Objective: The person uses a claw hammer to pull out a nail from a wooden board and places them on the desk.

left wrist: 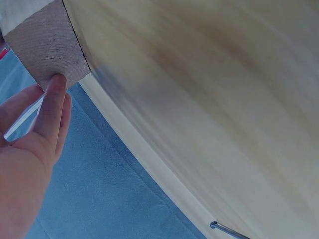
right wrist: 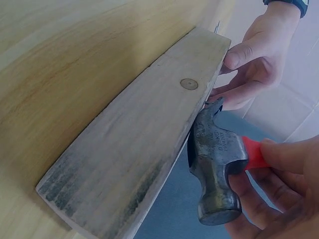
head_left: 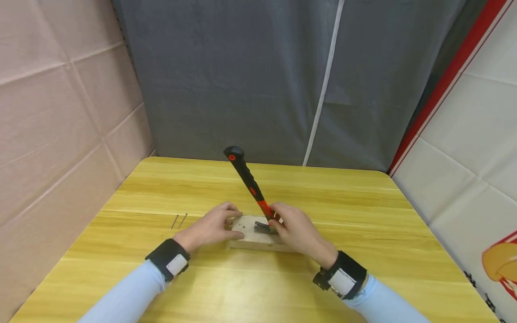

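The left hand [head_left: 210, 228] braces the end of a pale wooden block [head_left: 252, 233] lying mid-table [head_left: 363, 215], fingers curled against its rough end grain. The right hand [head_left: 296, 231] grips a hammer [head_left: 247, 179] just behind its scuffed steel head, claw set on the block's top. The hammer looks head-heavy and rigid; the rubbery red-and-black handle offers the surest hold. Two thin nails [head_left: 178, 221] lie left.

Pale blue sleeves [head_left: 129, 291] — black wrist straps [head_left: 167, 259] with white patches.
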